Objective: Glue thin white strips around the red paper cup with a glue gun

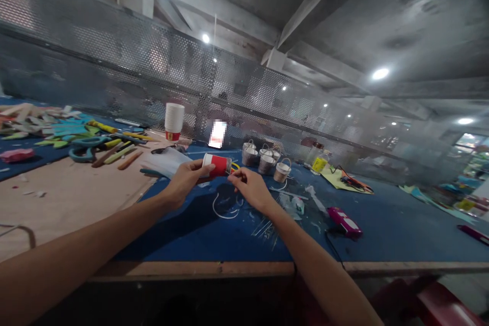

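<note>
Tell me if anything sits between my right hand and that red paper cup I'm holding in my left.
Nothing visible does. The left hand holds the red paper cup on its side, and the right hand is already at the cup's open end, fingertips pinching something thin I can't make out.

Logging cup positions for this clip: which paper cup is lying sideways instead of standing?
The red-and-white paper cup in the left hand; it lies sideways, while the white stacked cups stand upright on the table.

No legible txt anywhere: yellow label on jar (319, 164) too blurry to read.
</note>
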A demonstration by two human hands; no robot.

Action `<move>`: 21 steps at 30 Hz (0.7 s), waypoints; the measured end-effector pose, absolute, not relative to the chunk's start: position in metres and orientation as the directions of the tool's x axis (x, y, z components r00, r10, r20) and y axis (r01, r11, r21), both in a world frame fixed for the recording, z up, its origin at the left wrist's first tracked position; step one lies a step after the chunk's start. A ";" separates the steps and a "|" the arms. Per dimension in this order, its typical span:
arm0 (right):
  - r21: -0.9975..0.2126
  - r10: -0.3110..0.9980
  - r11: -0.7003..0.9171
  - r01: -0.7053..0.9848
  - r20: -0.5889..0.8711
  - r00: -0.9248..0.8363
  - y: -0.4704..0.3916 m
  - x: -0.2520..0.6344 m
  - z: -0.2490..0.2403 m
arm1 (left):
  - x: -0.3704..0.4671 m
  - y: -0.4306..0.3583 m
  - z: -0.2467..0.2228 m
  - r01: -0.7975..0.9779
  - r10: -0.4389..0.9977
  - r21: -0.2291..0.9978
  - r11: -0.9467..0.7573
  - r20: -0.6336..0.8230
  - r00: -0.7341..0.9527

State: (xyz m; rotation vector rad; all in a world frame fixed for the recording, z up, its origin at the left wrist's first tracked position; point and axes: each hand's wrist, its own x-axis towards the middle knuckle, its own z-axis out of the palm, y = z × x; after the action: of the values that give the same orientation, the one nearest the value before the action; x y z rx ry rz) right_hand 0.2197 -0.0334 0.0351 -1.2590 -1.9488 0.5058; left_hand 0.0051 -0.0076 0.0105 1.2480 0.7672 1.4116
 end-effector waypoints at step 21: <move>-0.548 0.764 0.606 0.576 0.604 -0.229 -0.030 0.232 0.038 | 0.014 -0.021 0.013 -0.090 0.948 0.969 -0.228 0.242 0.207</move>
State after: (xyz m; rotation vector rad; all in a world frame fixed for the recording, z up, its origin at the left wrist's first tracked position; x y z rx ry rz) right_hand 0.2319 -0.0299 0.0375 -1.0672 -1.9238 0.2600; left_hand 0.0141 -0.0214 0.0130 1.4268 0.8762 1.2420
